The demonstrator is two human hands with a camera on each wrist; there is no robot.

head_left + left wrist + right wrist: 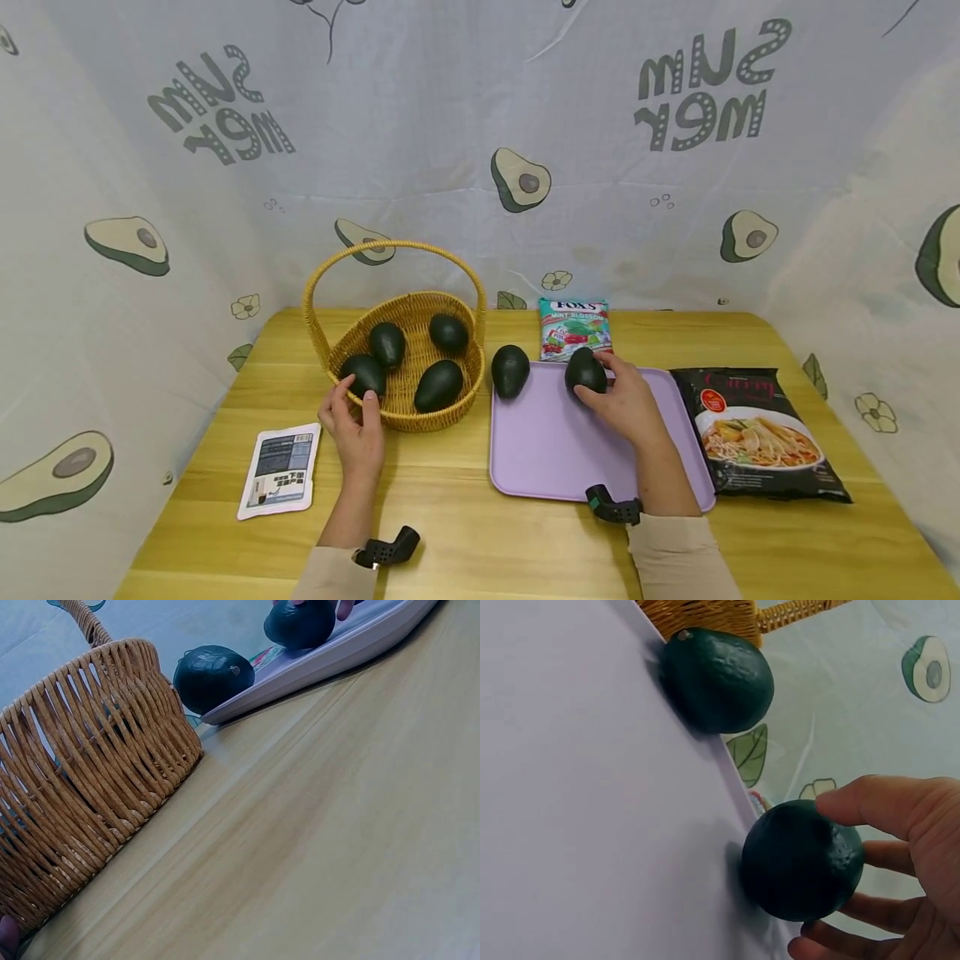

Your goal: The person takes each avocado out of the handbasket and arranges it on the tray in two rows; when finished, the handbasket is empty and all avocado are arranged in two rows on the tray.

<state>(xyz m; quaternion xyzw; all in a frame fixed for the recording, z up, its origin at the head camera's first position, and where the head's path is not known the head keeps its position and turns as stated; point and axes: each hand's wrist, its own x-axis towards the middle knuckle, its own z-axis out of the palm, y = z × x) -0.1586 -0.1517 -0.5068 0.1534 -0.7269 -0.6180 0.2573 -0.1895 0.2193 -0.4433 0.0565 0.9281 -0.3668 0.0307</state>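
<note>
My right hand (626,404) holds a dark green avocado (583,372) over the back of a lilac tray (551,450). In the right wrist view its thumb and fingers (870,802) lie around that avocado (802,862). A second avocado (511,371) sits at the tray's back left corner. My left hand (356,433) is at the near left rim of a yellow woven basket (435,421), fingers loosely bent, close to an avocado (364,375) inside. Several avocados lie in the basket, among them one at the right (438,386). The left wrist view shows mostly the basket's side (97,750).
A mint candy bag (576,327) lies behind the tray. To its right is a black noodle package (761,433). A white flat packet (281,469) rests left of the basket, whose tall handle (397,245) arches above it. A printed curtain (465,108) hangs behind the wooden table.
</note>
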